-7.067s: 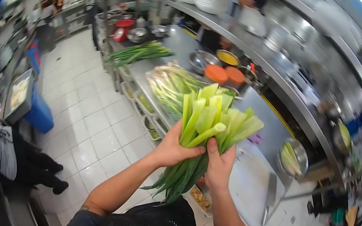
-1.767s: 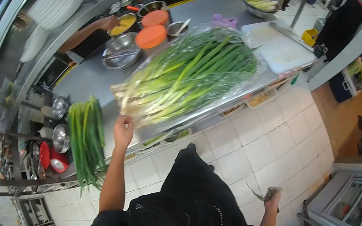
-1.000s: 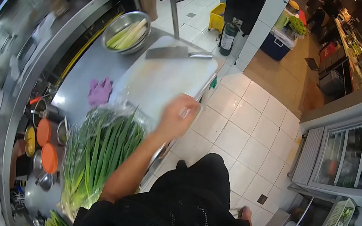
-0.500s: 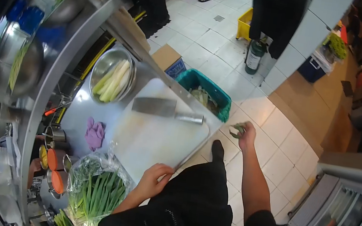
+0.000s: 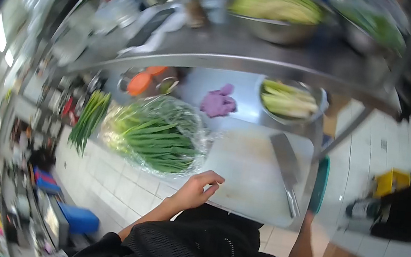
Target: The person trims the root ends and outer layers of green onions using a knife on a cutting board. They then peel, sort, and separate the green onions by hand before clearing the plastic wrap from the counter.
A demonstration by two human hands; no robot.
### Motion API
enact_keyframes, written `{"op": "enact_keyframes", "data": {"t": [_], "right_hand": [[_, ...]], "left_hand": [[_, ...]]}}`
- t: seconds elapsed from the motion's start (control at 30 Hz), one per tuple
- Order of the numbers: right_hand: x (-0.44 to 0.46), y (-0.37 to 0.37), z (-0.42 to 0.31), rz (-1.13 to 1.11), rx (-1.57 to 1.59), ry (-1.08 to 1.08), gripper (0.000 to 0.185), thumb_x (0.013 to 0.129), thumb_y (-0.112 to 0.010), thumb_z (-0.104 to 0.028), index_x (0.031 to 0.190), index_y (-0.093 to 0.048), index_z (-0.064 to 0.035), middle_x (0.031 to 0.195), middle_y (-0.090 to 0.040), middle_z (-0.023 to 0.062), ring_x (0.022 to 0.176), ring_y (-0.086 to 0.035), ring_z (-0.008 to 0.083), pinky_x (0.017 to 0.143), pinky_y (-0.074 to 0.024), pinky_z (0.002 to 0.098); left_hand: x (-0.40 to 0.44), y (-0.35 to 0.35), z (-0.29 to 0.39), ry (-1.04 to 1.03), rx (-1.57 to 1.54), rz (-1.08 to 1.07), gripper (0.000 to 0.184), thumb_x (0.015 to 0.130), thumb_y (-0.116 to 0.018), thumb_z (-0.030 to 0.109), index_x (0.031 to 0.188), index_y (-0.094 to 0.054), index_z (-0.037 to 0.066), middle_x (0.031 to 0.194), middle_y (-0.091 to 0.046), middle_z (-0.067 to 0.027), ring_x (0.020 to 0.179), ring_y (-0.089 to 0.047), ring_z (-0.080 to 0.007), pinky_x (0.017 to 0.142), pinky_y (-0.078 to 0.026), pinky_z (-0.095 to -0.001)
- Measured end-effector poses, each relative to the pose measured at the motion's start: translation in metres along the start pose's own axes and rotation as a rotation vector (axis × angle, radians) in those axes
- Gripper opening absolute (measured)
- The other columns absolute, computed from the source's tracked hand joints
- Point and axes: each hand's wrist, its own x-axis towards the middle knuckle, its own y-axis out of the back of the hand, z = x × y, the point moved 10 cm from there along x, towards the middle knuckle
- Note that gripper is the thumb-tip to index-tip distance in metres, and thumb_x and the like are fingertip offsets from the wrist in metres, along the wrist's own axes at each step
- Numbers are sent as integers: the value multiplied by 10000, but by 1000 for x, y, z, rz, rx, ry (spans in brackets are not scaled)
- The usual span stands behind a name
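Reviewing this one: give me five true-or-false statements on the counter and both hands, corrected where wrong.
1. A steel cleaver lies on the white rectangular cutting board. True.
2. The person's left hand grips the cleaver. False: it is at the board's near edge, apart from the cleaver.
3. The crumpled purple cloth lies inside the round steel bowl. False: it lies on the grey metal counter, beside the bowl.
4. Clear plastic surrounds the long green onions beside the board. True.
5. The right hand shows completely. False: it is mostly hidden, near the teal plastic bin.
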Motion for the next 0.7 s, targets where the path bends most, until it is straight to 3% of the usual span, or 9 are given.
{"op": "enact_keyframes", "data": {"t": [0.13, 0.27, 0.33, 0.4, 0.43, 0.5, 0.53, 0.6, 0.7], "right_hand": [[-115, -32, 41, -357, -392, -401, 392, 1002, -692, -377, 1169, -755, -27, 1075, -745, 90, 948, -689, 230, 818, -557, 414], [-210, -47, 18, -631, -615, -560, 365, 1018, -681, -332, 1203, -742, -23, 1099, -742, 93, 960, -688, 225, 833, -558, 407], [-238, -63, -3, -704, -683, -611, 353, 1026, -676, -310, 1220, -735, -21, 1111, -740, 95, 966, -688, 222, 840, -559, 403], [-254, -80, -25, -759, -745, -635, 341, 1034, -670, -288, 1237, -729, -20, 1122, -739, 96, 973, -688, 219, 847, -560, 399], [-262, -92, -40, -789, -772, -640, 336, 1038, -668, -276, 1246, -726, -19, 1128, -738, 97, 976, -688, 218, 851, -560, 397], [-272, -119, -70, -861, -799, -631, 326, 1046, -662, -254, 1263, -719, -17, 1140, -737, 99, 982, -688, 215, 859, -561, 393], [-277, -132, -85, -900, -806, -625, 322, 1050, -660, -243, 1271, -716, -16, 1146, -736, 99, 985, -687, 214, 862, -561, 391], [-284, -162, -117, -1001, -783, -583, 315, 1058, -654, -220, 1288, -710, -14, 1158, -735, 101, 991, -687, 211, 870, -562, 387], [-282, -251, -200, -1233, -618, -322, 306, 1070, -646, -187, 1314, -700, -11, 1175, -733, 103, 1000, -687, 207, 881, -563, 381]], "left_hand": [[-26, 56, -89, 262, -320, 276, 364, 978, -708, -9, 1338, -659, 16, 950, -681, -3, 745, -612, -59, 713, -510, -237], [-42, 131, -170, 330, -349, 549, 364, 987, -720, 76, 1344, -661, 39, 954, -684, 10, 826, -639, -70, 730, -520, -262], [-67, 176, -236, 541, -889, 969, 368, 994, -714, 115, 1354, -667, 54, 1094, -699, -21, 937, -669, -126, 789, -561, -306], [-88, 220, -321, 568, -997, 1128, 440, 974, -714, 173, 1400, -666, 71, 1376, -654, -127, 1198, -652, -272, 966, -562, -392], [-94, 241, -347, 573, -1011, 1151, 440, 974, -714, 173, 1400, -666, 71, 1376, -654, -127, 1198, -652, -272, 966, -562, -392], [-106, 322, -335, 695, 434, 1027, 464, 915, -753, 216, 1358, -708, 86, 1558, -534, -235, 1381, -563, -384, 1107, -485, -506], [-116, 339, -335, 701, 427, 1039, 464, 915, -753, 216, 1358, -708, 86, 1558, -534, -235, 1381, -563, -384, 1107, -485, -506], [-125, 363, -330, 968, 837, 693, 524, 851, -789, 252, 1350, -729, 102, 1685, -359, -272, 1505, -428, -452, 1193, -401, -530], [-189, 387, -366, 1141, 848, 857, 572, 827, -772, 159, 1391, -697, 97, 1704, -303, -290, 1456, -456, -522, 1169, -432, -537]]}}
